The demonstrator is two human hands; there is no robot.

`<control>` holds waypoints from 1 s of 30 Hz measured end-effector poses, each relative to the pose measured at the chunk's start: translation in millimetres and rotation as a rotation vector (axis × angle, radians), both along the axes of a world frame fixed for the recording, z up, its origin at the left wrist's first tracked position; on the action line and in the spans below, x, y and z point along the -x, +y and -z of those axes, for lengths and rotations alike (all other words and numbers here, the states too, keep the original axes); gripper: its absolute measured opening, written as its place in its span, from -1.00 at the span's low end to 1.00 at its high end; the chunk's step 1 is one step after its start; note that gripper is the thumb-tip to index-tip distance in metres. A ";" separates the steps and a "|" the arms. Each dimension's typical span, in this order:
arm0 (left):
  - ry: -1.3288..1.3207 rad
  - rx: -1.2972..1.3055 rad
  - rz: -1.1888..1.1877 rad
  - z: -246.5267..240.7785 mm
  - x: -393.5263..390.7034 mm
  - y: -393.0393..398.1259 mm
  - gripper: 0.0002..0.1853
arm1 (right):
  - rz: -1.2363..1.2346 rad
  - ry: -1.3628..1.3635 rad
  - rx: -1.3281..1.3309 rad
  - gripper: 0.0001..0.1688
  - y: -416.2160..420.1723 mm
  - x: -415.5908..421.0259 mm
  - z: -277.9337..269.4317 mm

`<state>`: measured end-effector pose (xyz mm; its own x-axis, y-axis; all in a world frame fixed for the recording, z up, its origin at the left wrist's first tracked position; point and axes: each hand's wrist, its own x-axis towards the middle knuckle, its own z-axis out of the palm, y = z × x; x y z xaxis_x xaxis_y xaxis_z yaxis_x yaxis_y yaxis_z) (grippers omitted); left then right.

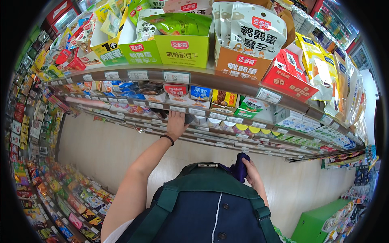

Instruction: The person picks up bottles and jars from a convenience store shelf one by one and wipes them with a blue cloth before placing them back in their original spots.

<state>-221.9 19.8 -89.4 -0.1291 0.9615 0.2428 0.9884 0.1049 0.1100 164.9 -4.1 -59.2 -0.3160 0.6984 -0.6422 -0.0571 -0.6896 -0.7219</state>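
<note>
My left hand (176, 122) reaches onto a lower shelf of the snack rack, fingers partly hidden under the shelf edge, against a dark rounded container (188, 118); whether it grips the container I cannot tell. White-lidded cups (213, 122) stand just right of it on the same shelf. In my right hand (252, 172), low in front of my body, is a bunched purple cloth (239, 168). Above, on the upper shelf, are a green carton of snack pouches (182, 50) and an orange-brown carton (242, 62) with white pouches.
Shelf edges with price tags (177, 77) run across in front of me. Packed snack racks (68, 209) stand at the left and lower left. A green box-shaped stand (316, 220) is at the lower right. Pale floor (100, 142) lies between the racks.
</note>
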 end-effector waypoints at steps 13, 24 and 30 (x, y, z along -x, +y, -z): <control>-0.733 -0.128 0.229 -42.0 -1.6 -59.1 -0.22 | -0.107 -0.027 -0.264 -0.34 -42.6 58.1 -30.2; -1.254 -0.197 0.644 -123.9 -7.3 -110.0 -0.10 | -0.037 -0.075 -1.071 -0.53 -56.5 145.1 -102.8; -1.085 -0.091 0.691 -146.4 11.3 -123.3 -0.13 | -0.264 -0.210 -1.304 -0.53 -66.2 172.5 -149.3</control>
<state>-233.1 -103.5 57.0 0.2150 0.8931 0.3952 0.2348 -0.4400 0.8667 -7.6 -70.4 90.1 -0.5134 0.7662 0.3864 0.1614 0.5285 -0.8335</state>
